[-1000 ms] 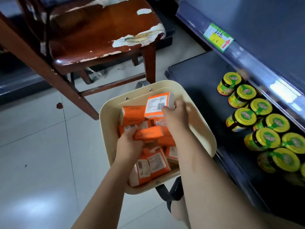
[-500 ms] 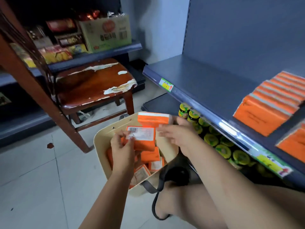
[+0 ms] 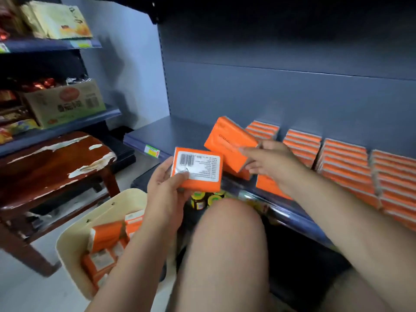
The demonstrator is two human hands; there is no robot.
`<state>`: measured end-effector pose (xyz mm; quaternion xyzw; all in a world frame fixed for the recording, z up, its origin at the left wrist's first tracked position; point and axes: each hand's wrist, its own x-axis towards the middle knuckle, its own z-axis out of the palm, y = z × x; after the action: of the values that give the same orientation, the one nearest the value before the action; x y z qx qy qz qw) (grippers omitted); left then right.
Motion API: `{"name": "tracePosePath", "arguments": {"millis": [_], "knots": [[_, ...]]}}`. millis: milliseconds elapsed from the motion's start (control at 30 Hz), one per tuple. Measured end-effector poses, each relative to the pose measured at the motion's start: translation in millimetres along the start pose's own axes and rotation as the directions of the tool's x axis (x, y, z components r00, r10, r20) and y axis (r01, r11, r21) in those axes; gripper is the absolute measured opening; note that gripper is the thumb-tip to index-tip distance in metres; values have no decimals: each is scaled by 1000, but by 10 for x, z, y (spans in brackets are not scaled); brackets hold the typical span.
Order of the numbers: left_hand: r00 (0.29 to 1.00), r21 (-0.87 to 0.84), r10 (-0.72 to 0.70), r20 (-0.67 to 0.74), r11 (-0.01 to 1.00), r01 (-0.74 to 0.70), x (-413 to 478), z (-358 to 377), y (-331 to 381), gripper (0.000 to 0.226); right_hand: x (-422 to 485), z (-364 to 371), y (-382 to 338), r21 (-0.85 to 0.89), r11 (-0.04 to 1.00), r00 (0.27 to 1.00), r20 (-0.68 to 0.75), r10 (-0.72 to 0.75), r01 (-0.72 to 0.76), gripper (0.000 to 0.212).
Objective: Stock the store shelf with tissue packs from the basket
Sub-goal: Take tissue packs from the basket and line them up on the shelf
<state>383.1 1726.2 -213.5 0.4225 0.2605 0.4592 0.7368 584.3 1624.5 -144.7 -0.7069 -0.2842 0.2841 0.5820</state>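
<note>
left pack [image 3: 199, 174] held in front of the shelf edge, label and barcode face the camera, long axis roughly left-right, right end dipping slightly. left hand [image 3: 166, 188] grips its left end, thumb on the label. right pack [image 3: 228, 141] is over the shelf [image 3: 157, 134], tilted, long axis running upper-left to lower-right, plain orange face toward the camera. right hand [image 3: 269, 162] pinches its lower right end. stocked packs [image 3: 344, 163] stand on edge in touching rows to the right. basket [image 3: 72, 251] on the floor lower left, more packs [image 3: 108, 237] lying jumbled inside. jars [image 3: 199, 199] on the lower shelf, wooden chair [image 3: 51, 163] at left.
</note>
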Motion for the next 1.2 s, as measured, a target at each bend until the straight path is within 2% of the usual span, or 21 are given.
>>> {"name": "tracePosePath", "arguments": {"millis": [67,133,267,367,467,533,600,667,733,800,900,1033,1100,1200], "knots": [[996,41,-11,88,999,8,54,258,78,40,-86,-254,-72,29,999,999,-25,-26,27,22],[984,105,-2,177,994,-16,147,455,115,38,-166,-487,-105,59,998,998,-61,-28,31,29],[938,259,174,300,931,-256,329,688,93,44,-257,-901,-106,54,998,991,-130,-38,46,22],[909,344,198,367,879,-331,374,745,-29,40,-293,-1119,-74,17,999,988,-148,-46,49,13],[904,340,162,395,888,-308,415,786,-120,40,-339,-1254,-25,-19,999,986,-163,-49,46,12],[916,289,165,366,915,-281,421,830,-125,27,-371,-1325,22,-39,999,985,-170,-32,25,14],[947,134,108,304,979,-155,389,888,-109,16,-398,-1391,62,-56,998,986,-167,-10,0,23],[966,51,26,259,998,-40,369,928,-110,12,-427,-1455,90,-69,997,987,-163,5,-17,29],[953,145,38,300,986,-85,356,960,-137,6,-466,-1513,111,-89,996,987,-160,4,-19,26],[941,224,53,335,965,-135,359,980,-187,14,-500,-1572,142,-115,993,989,-151,5,-23,24],[926,239,60,372,958,-159,388,998,-240,44,-548,-1670,172,-163,986,991,-130,14,-36,23],[906,183,-38,422,982,-44,432,1035,-278,74,-614,-1831,157,-271,961,992,-124,22,-56,23],[903,194,-98,419,981,16,450,1042,-296,74,-635,-1895,152,-341,938,994,-109,21,-57,25],[882,258,-164,443,965,50,483,1037,-358,62,-664,-1952,164,-463,885,997,-76,14,-48,25]]}}
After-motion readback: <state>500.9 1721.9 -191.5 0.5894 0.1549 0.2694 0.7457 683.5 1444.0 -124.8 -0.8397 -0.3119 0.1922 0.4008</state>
